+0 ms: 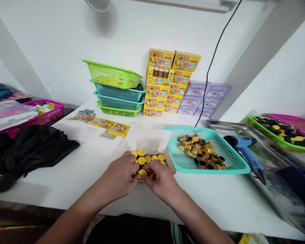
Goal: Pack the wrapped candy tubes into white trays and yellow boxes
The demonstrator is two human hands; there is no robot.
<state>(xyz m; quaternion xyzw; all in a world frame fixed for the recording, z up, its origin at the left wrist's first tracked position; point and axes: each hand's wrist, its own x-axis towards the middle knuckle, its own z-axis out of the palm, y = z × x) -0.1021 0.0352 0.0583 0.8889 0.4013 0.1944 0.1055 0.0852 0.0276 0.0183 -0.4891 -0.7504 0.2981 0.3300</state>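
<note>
An open cardboard box (171, 163) stands on the white table with its pale lid flap raised at the back. Inside it, rows of small tubes (141, 160) show their round yellow caps. My left hand (120, 174) is closed at the box's left front, fingers curled over the edge; what they grip is hidden. My right hand (163, 178) reaches over the front of the box, thumb and fingers bent around a yellow-capped tube (142, 174). To the right of the box, a turquoise basket (235, 166) holds a loose heap of similar tubes with yellow and black ends.
Yellow printed boxes (156, 90) and purple boxes (197, 88) are stacked against the wall. Stacked baskets (118, 101) stand left of them. A blue heat gun (246, 150) lies on a metal tray (220, 124) at right. Black cloth (40, 145) lies at left.
</note>
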